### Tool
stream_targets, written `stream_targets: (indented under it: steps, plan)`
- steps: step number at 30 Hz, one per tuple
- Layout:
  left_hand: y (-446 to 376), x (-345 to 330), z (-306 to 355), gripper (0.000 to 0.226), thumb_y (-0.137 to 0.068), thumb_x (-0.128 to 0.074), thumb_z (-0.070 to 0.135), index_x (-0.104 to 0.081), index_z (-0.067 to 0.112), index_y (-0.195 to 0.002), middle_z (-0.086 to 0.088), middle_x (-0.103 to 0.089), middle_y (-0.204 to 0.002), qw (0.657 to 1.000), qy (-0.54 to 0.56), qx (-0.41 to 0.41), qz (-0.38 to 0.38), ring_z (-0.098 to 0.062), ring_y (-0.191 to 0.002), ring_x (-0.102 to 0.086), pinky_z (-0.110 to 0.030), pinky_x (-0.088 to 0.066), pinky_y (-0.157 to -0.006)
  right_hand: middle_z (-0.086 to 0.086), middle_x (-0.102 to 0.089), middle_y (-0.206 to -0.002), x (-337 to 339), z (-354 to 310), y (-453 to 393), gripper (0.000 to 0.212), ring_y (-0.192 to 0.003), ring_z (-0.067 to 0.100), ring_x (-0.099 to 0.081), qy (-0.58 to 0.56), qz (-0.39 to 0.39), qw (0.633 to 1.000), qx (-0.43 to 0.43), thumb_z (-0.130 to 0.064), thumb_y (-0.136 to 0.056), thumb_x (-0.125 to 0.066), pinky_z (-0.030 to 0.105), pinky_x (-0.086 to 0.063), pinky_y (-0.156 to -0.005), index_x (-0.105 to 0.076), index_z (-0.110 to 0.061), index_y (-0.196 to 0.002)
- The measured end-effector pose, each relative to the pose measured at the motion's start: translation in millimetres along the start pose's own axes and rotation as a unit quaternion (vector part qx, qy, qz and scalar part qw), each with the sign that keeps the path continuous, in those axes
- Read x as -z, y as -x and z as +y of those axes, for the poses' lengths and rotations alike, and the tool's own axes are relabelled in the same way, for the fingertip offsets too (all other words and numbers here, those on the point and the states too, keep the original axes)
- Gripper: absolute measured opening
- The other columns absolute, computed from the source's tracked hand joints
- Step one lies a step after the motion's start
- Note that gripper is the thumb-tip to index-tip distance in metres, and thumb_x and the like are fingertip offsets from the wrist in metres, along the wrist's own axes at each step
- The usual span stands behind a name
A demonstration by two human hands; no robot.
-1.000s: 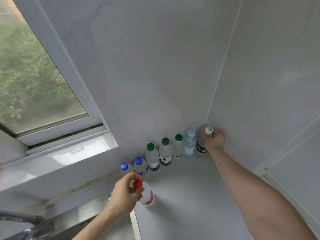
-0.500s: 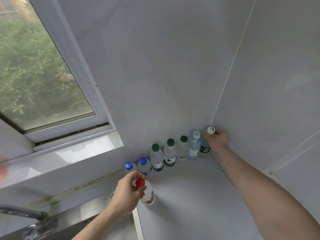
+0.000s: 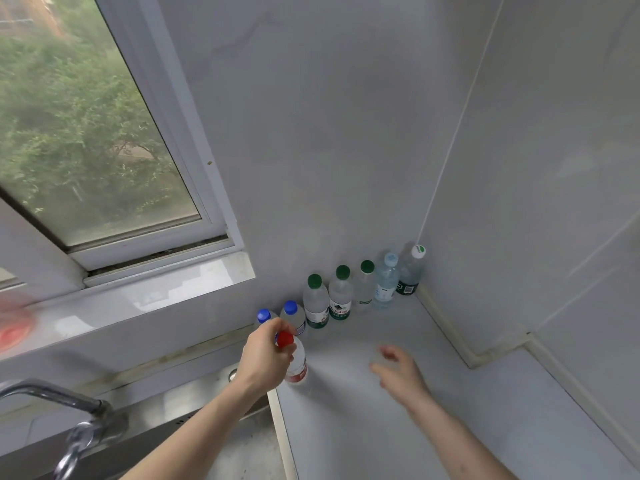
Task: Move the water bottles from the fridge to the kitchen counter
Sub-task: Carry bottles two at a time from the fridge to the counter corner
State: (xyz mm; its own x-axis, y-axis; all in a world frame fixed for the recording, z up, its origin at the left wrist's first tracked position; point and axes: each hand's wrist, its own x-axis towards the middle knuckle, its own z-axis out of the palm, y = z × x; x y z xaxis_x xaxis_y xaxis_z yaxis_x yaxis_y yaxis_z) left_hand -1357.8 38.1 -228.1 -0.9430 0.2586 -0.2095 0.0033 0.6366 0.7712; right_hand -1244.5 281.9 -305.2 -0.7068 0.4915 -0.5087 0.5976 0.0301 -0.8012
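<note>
Grey kitchen counter (image 3: pixel 398 427) in a wall corner, window (image 3: pixel 79 133) upper left. Left hand (image 3: pixel 265 362) is clamped round the neck of a red-capped bottle (image 3: pixel 296 363) standing on the counter by the sink (image 3: pixel 239 455) edge; fingers hide most of its upper body. Right hand (image 3: pixel 398 372) hovers over the counter, fingers spread, holding nothing, motion-blurred. Behind, along the wall: two blue-capped bottles (image 3: pixel 292 315), partly hidden by the left hand, then three green-capped bottles (image 3: pixel 341 296), a pale-blue-capped bottle (image 3: pixel 386 282), and a white-capped bottle (image 3: pixel 412 270) in the corner. Tap (image 3: pixel 69 420) lower left, cut off. Red blur at left edge, unidentifiable.
</note>
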Motion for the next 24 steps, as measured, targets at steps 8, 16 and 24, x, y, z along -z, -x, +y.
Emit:
stream_targets:
  steps: [8,16,24]
  plan:
    - [-5,5,-6,0.025,-0.088,-0.064,0.003,-0.067,0.027,-0.094,0.003,-0.069,-0.101,0.999,-0.037,-0.019,0.035,-0.027,-0.090,-0.069,-0.043,-0.059,-0.083,0.002,-0.021,-0.172,-19,67,56,0.076,-0.157,0.015,-0.027,0.328,-0.130,0.933,0.066,-0.035,-0.092,-0.071,0.014,-0.019,-0.118,-0.039,-0.025,-0.160]
    - [-7,12,-18,0.029,-0.090,-0.058,0.001,-0.068,0.025,-0.103,0.006,-0.067,-0.104,0.993,-0.095,-0.058,0.042,-0.023,-0.091,-0.065,-0.036,-0.054,-0.080,-0.008,0.029,-0.172,-24,122,89,0.119,-0.162,0.024,0.016,0.544,-0.167,0.822,0.019,-0.029,-0.087,-0.076,0.055,-0.016,-0.129,0.012,-0.031,-0.167]
    - [-5,13,-26,0.034,-0.101,-0.057,0.014,-0.061,0.026,-0.133,0.005,-0.062,-0.132,0.960,-0.249,-0.125,0.033,-0.027,-0.108,-0.063,-0.034,-0.049,-0.081,-0.006,0.028,-0.172,-19,122,99,0.115,-0.162,0.025,0.018,0.522,-0.162,0.837,0.031,-0.031,-0.086,-0.072,0.053,-0.013,-0.129,0.009,-0.030,-0.168]
